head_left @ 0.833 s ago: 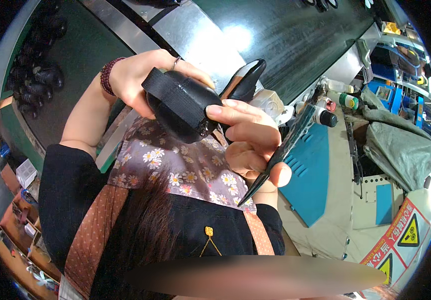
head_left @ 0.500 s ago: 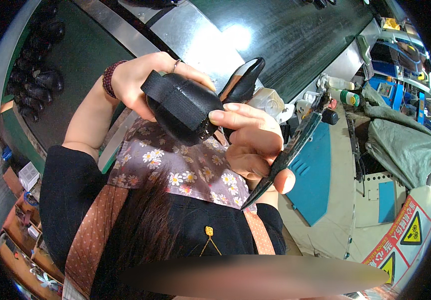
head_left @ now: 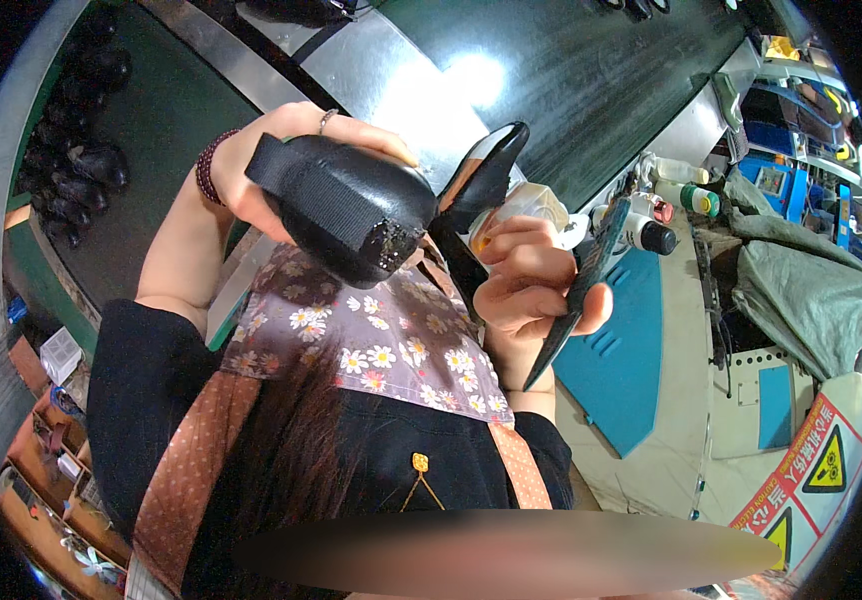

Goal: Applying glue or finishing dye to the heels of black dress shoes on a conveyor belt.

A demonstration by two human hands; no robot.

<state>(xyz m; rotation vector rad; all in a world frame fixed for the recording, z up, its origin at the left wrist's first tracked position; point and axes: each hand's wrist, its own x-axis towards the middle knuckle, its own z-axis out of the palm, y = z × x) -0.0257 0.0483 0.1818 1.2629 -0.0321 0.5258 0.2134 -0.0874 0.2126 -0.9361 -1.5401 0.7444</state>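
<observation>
The left hand (head_left: pixel 271 165) grips a black shoe (head_left: pixel 346 205), sole side up. The right hand (head_left: pixel 531 285) holds a dark flat tool (head_left: pixel 581 290), apart from the shoe. The glittery toe patch (head_left: pixel 389 240) appears unfinished; work is judged midway.

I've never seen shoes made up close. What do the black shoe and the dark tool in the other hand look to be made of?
The black shoe looks like matte leather or a synthetic, with a woven elastic band and a glittery toe patch. The dark tool in the right hand is thin, flat and dull, perhaps plastic or metal; I cannot tell which.
</observation>
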